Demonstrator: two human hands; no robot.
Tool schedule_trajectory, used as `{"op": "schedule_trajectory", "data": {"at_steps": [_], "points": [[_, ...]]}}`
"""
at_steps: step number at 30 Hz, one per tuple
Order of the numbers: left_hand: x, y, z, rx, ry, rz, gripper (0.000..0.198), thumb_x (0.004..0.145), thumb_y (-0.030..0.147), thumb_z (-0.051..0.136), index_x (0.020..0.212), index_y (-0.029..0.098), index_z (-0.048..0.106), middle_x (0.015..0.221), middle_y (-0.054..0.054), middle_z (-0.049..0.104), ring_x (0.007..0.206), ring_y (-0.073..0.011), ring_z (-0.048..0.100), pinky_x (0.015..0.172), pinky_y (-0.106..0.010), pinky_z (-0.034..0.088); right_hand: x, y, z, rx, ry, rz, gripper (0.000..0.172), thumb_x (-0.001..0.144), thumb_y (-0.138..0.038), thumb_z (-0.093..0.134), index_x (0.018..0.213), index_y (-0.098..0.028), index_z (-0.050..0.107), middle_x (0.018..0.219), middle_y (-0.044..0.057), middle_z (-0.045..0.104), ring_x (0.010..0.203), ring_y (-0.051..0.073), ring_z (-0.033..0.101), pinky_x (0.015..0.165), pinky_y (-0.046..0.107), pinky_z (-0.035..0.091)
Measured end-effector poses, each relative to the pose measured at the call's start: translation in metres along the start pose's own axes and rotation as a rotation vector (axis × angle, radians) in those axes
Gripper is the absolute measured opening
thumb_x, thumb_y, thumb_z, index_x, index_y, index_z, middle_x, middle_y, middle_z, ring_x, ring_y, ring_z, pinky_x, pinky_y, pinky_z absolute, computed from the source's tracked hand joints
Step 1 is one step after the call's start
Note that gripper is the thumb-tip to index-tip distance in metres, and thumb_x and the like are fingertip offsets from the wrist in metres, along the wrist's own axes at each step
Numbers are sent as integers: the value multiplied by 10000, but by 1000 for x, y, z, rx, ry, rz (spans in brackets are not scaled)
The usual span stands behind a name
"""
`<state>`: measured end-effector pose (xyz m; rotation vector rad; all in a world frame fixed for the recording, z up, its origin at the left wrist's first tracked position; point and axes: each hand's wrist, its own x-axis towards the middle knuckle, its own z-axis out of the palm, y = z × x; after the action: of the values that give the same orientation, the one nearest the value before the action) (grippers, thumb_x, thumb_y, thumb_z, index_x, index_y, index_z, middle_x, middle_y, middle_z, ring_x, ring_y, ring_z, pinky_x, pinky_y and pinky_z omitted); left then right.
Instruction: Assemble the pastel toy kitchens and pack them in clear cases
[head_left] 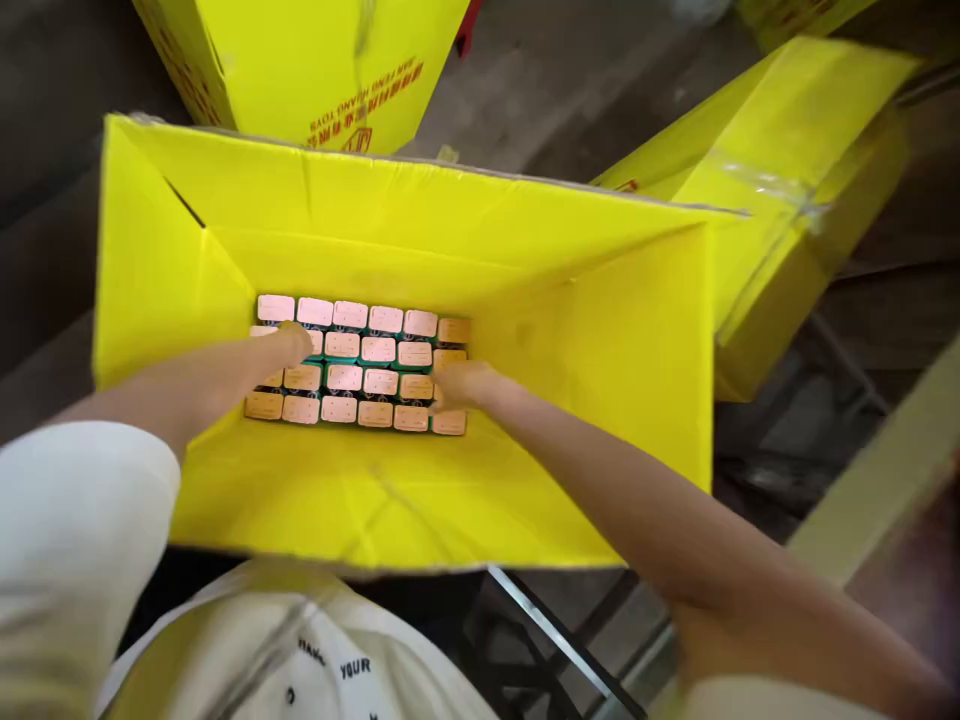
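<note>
Deep inside a large yellow carton, several small pale-topped packages with dark green sides lie in neat rows on the bottom. My left hand reaches over the left end of the rows and touches or nearly touches the tops there; its fingers are blurred and mostly hidden. At the right end, my right hand is on or just above the last column of packages, with fingers stretched out. Nothing shows lifted in either hand.
Behind the open carton stands another yellow carton with red printing. A taped yellow carton lies at the right. Below the near rim are a metal bar and a white garment with black letters.
</note>
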<state>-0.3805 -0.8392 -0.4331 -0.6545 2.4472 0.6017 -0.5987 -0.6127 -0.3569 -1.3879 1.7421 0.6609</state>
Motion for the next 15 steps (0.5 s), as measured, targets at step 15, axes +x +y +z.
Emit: {"op": "schedule_trajectory", "data": {"at_steps": [15], "points": [[46, -73, 160, 147, -194, -26, 741, 827, 157, 549, 1507, 23, 286, 1438, -293, 457, 1300, -417, 396, 1051, -520, 289, 250, -87, 129, 142, 118, -109, 746, 954, -111, 442, 1625, -182, 124, 1589, 251, 325, 1358, 328, 388, 1091, 504, 319]]}}
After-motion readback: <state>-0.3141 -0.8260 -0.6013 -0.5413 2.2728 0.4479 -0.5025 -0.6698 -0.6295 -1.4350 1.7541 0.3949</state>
